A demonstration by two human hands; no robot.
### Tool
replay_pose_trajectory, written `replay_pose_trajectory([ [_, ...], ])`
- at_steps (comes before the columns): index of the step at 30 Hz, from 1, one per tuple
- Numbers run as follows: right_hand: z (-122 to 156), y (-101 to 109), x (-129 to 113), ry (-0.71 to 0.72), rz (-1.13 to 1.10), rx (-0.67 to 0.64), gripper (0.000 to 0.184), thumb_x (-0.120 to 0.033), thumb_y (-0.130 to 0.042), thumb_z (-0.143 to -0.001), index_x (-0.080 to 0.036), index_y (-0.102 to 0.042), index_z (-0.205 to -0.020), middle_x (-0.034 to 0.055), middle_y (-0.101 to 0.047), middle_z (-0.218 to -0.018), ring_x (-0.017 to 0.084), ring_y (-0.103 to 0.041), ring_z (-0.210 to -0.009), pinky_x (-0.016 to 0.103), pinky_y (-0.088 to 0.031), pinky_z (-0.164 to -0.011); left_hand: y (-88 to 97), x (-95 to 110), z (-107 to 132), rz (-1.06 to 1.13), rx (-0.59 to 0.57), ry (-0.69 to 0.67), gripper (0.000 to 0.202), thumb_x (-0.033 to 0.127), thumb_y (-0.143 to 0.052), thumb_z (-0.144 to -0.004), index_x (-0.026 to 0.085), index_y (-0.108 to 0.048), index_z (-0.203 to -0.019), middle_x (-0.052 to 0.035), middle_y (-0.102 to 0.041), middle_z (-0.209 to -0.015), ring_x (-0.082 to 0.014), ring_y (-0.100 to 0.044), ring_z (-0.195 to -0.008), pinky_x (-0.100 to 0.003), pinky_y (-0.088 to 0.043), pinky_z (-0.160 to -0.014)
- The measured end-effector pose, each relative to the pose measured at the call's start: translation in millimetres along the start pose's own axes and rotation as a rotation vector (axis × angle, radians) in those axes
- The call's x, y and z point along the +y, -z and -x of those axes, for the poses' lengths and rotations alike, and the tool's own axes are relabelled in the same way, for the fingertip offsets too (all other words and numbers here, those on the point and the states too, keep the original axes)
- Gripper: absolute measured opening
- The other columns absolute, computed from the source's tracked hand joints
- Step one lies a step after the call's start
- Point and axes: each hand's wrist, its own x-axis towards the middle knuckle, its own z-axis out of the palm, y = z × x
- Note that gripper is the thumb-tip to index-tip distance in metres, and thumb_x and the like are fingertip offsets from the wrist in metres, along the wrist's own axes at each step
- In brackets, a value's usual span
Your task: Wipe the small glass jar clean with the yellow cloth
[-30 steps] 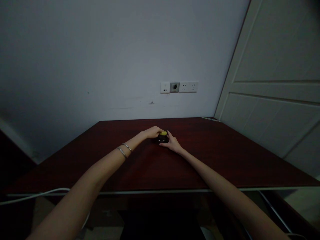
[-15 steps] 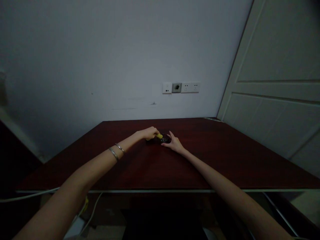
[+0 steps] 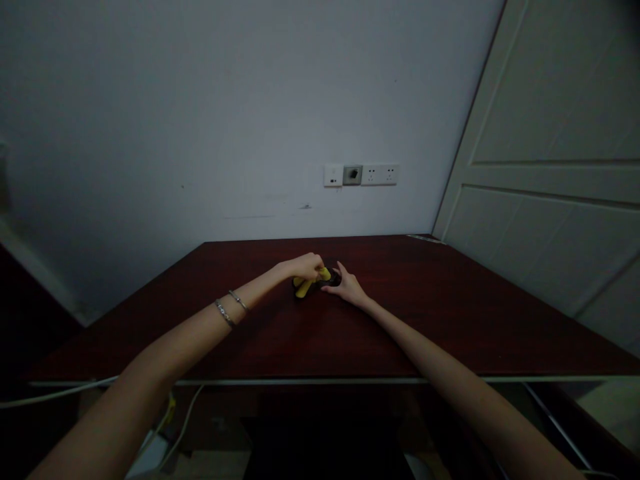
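Note:
Both my arms reach to the middle of a dark red wooden table (image 3: pixel 450 320). My left hand (image 3: pixel 304 266), with two bracelets on its wrist, is closed in a pinch on a yellow piece (image 3: pixel 306 286) that sticks out below its fingers. My right hand (image 3: pixel 347 287) rests beside it with fingers curled against a small black object (image 3: pixel 334 279) on the table. The black object is mostly hidden by both hands and too dim to name.
A white wall stands behind the table with a row of sockets (image 3: pixel 361 175). A pale panelled door (image 3: pixel 550 167) is at the right. White cables (image 3: pixel 55 393) hang below the table's front edge at the left.
My left hand has drawn the yellow piece out to the left of the black object, so more yellow shows. My right hand has stayed against the black object.

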Motion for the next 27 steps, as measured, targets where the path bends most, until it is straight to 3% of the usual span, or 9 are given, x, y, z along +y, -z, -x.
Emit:
replay_pose_trajectory([
  [11, -1, 0, 3, -0.013, -0.024, -0.008, 0.103, -0.041, -0.073, -0.059, -0.014, -0.015, -0.14, 0.0149, -0.049, -0.13, 0.025, -0.048, -0.119, 0.039, -0.037, -0.1, 6.6, 11, -13, 0.117, -0.044, 0.044, 0.019, 0.015, -0.058, -0.064, 0.01, -0.07, -0.077, -0.005, -0.066, -0.064, -0.0131, -0.056, -0.056, -0.021, -0.039, -0.054],
  [16, -1, -1, 3, -0.006, -0.075, 0.008, 0.101, -0.043, -0.074, -0.057, -0.014, -0.021, -0.138, 0.0152, -0.054, -0.124, 0.025, -0.052, -0.114, 0.04, -0.041, -0.095, 25.3, 2, -18, 0.434, -0.054, 0.067, 0.025, 0.012, -0.057, -0.066, 0.009, -0.067, -0.088, -0.0069, -0.069, -0.079, -0.0138, -0.06, -0.066, -0.023, -0.044, -0.062],
  [23, -6, 11, -2, 0.011, -0.167, -0.004, 0.108, -0.027, -0.077, -0.051, -0.016, -0.016, -0.14, 0.0164, -0.031, -0.142, 0.026, -0.033, -0.13, 0.042, -0.029, -0.106, 60.0, -9, -9, 0.797, 0.16, 0.117, 0.022, 0.013, -0.056, -0.071, 0.004, -0.064, -0.09, -0.0126, -0.067, -0.088, -0.0128, -0.059, -0.069, -0.027, -0.045, -0.067],
  [25, -11, 23, -11, 0.009, -0.215, 0.022, 0.099, -0.02, -0.071, -0.054, -0.015, -0.02, -0.139, 0.0154, -0.027, -0.144, 0.026, -0.029, -0.132, 0.041, -0.028, -0.106, 62.1, -10, -4, 0.87, 0.193, 0.117, 0.025, 0.014, -0.056, -0.072, 0.004, -0.063, -0.094, -0.0135, -0.066, -0.09, -0.013, -0.059, -0.071, -0.028, -0.045, -0.067],
  [27, -17, 37, -26, -0.019, -0.337, 0.089, 0.083, -0.019, -0.063, -0.062, -0.02, -0.026, -0.137, 0.0121, -0.036, -0.14, 0.024, -0.034, -0.13, 0.041, -0.034, -0.102, 60.4, -8, -1, 0.958, 0.22, 0.088, 0.029, 0.015, -0.057, -0.073, 0.005, -0.061, -0.1, -0.0142, -0.066, -0.095, -0.0137, -0.06, -0.075, -0.029, -0.045, -0.071],
])
